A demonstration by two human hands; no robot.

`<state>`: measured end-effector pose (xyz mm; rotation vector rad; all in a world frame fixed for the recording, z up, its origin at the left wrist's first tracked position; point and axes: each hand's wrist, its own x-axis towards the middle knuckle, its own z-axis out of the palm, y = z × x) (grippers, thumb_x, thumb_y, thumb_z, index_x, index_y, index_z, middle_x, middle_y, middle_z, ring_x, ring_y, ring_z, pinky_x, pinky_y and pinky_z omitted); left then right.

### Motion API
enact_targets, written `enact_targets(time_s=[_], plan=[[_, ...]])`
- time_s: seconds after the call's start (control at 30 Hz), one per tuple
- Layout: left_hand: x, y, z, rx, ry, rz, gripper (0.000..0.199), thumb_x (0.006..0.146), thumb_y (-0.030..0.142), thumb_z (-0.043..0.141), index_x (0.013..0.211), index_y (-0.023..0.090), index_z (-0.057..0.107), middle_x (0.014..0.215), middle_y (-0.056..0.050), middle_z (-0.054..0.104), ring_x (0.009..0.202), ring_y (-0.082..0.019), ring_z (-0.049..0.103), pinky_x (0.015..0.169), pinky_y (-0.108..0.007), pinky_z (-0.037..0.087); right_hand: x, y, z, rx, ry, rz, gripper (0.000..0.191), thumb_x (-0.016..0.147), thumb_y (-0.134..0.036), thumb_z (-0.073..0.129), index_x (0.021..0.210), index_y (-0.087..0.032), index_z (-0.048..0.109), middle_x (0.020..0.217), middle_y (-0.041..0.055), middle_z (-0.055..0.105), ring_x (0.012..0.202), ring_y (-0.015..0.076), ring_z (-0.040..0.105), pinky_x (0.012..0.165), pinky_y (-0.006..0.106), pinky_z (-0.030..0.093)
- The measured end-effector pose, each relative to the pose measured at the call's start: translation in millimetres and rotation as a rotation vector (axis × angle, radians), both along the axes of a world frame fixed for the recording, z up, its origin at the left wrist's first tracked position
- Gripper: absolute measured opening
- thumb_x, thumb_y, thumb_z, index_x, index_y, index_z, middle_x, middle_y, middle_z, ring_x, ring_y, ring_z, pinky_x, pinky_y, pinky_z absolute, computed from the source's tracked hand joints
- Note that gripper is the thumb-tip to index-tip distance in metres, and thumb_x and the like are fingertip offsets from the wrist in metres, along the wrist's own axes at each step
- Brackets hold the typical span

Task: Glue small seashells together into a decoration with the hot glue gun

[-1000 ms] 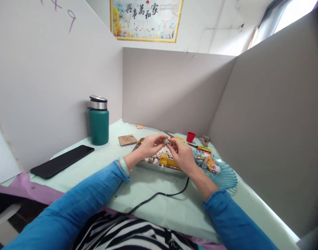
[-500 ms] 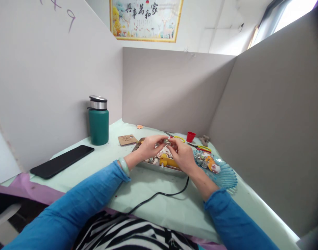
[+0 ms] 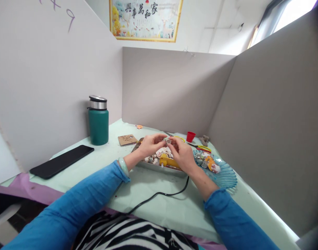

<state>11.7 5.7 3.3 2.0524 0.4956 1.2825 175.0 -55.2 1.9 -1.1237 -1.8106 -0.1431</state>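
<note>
Right up over the metal tray [image 3: 161, 169], pinching a small shell-like piece [image 3: 167, 140] between the fingertips of left hand [image 3: 150, 145] and right hand [image 3: 183, 152], both curled in close. Looks midway with this one, at a guess: held up, not set down, and too small in view to tell whether finished or bare. Down in the tray, plenty of loose shells [image 3: 153, 159], apparently unused, along with a yellow tool [image 3: 170, 162], perhaps a glue gun, lying untouched. Just to the right of the tray, on a blue plate [image 3: 228, 178], a cluster of silvery, orange and white pieces [image 3: 204, 159]; possibly done already, though impossible to say for certain from here. Beyond the tray, toward the right, a red cup [image 3: 190, 136] and scissors [image 3: 205, 149], both out of hand. To the left of the tray, a brown card [image 3: 127, 140], lying flat. Can't tell how many pieces remain to handle; can only see plenty of loose stock in the tray.
</note>
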Motion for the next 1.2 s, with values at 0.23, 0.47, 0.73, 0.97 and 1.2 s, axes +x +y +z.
enact_targets(time_s=[0.23, 0.47, 0.73, 0.97, 1.2], plan=[[-2, 1, 4.1, -0.231, 0.033, -0.138, 0.040, 0.077, 0.042, 0.061, 0.103, 0.012, 0.063, 0.086, -0.008, 0.068, 0.073, -0.015, 0.064, 0.069, -0.027, 0.053, 3, 5, 2.0, -0.245, 0.221, 0.154, 0.031, 0.086, -0.042, 0.044, 0.100, -0.018, 0.059, 0.074, 0.0023, 0.063, 0.054, 0.0128, 0.057, 0.054, 0.025, 0.045], [-3, 6, -1.4, -0.162, 0.049, -0.086, 0.041, 0.080, 0.043, 0.057, 0.108, 0.014, 0.060, 0.092, -0.008, 0.066, 0.073, -0.014, 0.064, 0.067, -0.026, 0.052, 4, 10, 4.2, -0.467, 0.483, 0.284, 0.032, 0.079, -0.043, 0.054, 0.094, -0.017, 0.060, 0.075, 0.0018, 0.062, 0.047, 0.0088, 0.053, 0.041, 0.020, 0.041], [-6, 1, 2.4, 0.056, 0.065, 0.019, 0.034, 0.075, 0.036, 0.064, 0.102, 0.015, 0.059, 0.089, -0.007, 0.064, 0.072, -0.013, 0.062, 0.063, -0.024, 0.049, 8, 11, 1.6, -0.591, 0.581, 0.365, 0.029, 0.077, -0.043, 0.057, 0.088, -0.017, 0.059, 0.078, 0.0027, 0.064, 0.049, 0.0077, 0.053, 0.041, 0.018, 0.040], [-7, -3, 4.5, 0.297, 0.156, 0.068, 0.020, 0.078, 0.027, 0.060, 0.095, 0.017, 0.063, 0.092, -0.007, 0.059, 0.079, -0.013, 0.060, 0.067, -0.022, 0.049, 6, 7, 5.4, -0.627, 0.620, 0.360, 0.029, 0.074, -0.043, 0.061, 0.085, -0.016, 0.059, 0.077, 0.0021, 0.064, 0.049, 0.0075, 0.053, 0.041, 0.018, 0.039], [-7, -3, 3.0, 0.398, 0.176, 0.091, 0.018, 0.078, 0.025, 0.060, 0.093, 0.015, 0.060, 0.088, -0.005, 0.058, 0.069, -0.009, 0.058, 0.064, -0.022, 0.049, 6, 7, 5.7, -0.670, 0.674, 0.356, 0.033, 0.070, -0.047, 0.065, 0.079, -0.016, 0.058, 0.071, 0.0017, 0.063, 0.048, 0.0075, 0.052, 0.039, 0.018, 0.038]])
